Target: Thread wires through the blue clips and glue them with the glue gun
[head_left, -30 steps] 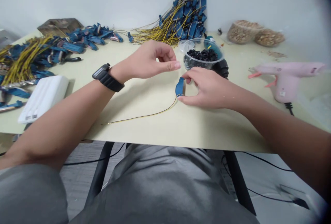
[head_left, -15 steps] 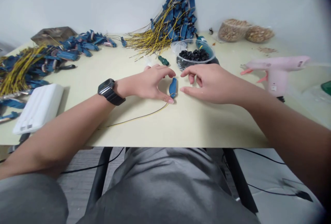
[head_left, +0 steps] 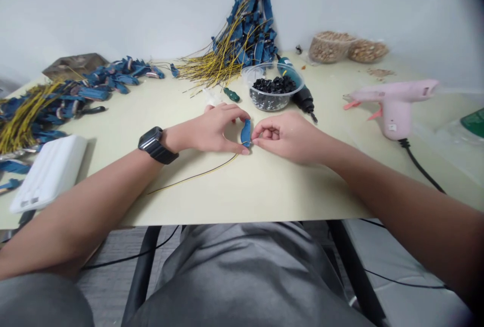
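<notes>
A small curved blue plastic part [head_left: 246, 133] sits between the thumb and index finger of my left hand [head_left: 217, 128], gripped at its two ends just over the table. From its lower end a thin yellow and black wire [head_left: 196, 173] trails to the left across the tabletop. My right hand [head_left: 285, 135] is closed in a pinch right beside the part's lower right side. Whatever its fingertips hold, if anything, is too small to make out.
Behind my hands stand a clear tub [head_left: 270, 101] of small black pieces, a green screwdriver [head_left: 231, 95] and a power driver [head_left: 302, 96]. Piles of blue parts [head_left: 247, 35] with yellow wires lie at the back and left. A pink glue gun [head_left: 397, 108] is at right, a white power bank [head_left: 51, 171] at left.
My right hand has moved in to the blue part, and its spread fingers have closed to a pinch. My left hand keeps its hold. The whole view has shifted slightly.
</notes>
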A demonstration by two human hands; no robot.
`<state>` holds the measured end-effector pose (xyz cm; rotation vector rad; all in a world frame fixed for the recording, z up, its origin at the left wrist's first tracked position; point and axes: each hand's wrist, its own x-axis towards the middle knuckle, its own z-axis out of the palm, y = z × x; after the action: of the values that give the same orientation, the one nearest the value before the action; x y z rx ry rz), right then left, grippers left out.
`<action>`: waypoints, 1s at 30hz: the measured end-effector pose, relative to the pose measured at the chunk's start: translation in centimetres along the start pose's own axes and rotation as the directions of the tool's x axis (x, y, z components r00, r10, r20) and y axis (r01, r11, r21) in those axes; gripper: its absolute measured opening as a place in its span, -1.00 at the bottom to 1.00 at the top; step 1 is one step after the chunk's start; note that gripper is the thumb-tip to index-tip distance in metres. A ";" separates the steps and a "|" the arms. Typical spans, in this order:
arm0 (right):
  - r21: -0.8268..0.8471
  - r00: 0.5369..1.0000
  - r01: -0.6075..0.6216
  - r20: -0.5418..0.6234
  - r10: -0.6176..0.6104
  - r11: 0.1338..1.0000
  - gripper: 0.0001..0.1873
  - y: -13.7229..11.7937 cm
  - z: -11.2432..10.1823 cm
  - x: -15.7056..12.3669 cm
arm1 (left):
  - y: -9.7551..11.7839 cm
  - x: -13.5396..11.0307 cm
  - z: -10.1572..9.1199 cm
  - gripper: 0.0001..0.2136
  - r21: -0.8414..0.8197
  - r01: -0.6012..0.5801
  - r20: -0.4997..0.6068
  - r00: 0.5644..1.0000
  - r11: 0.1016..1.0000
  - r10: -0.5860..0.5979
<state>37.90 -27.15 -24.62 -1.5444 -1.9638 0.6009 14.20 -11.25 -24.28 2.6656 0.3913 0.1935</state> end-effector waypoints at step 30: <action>0.010 0.993 0.109 -0.054 -0.109 0.994 -0.77 0.5 0.6 -0.3 | -0.8 0.1 0.3 0.04 -0.005 0.016 0.011 1.000 1.000 -0.016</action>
<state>37.94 -27.35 -25.48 -1.4208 -1.9858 0.5206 14.20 -10.66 -24.85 2.6565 0.4082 0.1747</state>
